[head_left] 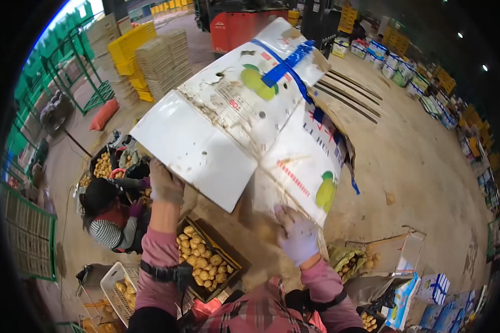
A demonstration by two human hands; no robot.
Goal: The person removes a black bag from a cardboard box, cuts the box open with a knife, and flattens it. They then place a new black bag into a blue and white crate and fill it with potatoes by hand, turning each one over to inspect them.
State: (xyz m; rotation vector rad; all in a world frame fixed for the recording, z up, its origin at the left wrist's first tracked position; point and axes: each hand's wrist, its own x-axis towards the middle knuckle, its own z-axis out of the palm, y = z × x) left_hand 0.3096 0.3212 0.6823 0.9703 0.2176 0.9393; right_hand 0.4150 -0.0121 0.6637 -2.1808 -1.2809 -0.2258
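A large white cardboard box [228,116], printed with green fruit and bound with blue tape, is held up tilted in front of me with its flaps splayed out. My left hand [166,186] is closed on the lower left edge of a flap, its fingertips partly hidden. Wearing a pale glove, my right hand [297,236] grips the lower edge of the box's printed right side. Below, between my arms, a dark crate of potatoes [203,258] stands on the floor. Something brownish and blurred shows just left of my right hand, too smeared to name.
At left, a person [111,219] bends beside containers of potatoes [103,166]. A white basket [114,277] with potatoes stands lower left. Stacked crates [164,58] and a red machine [247,30] are behind the box. Printed boxes [391,64] line the far right.
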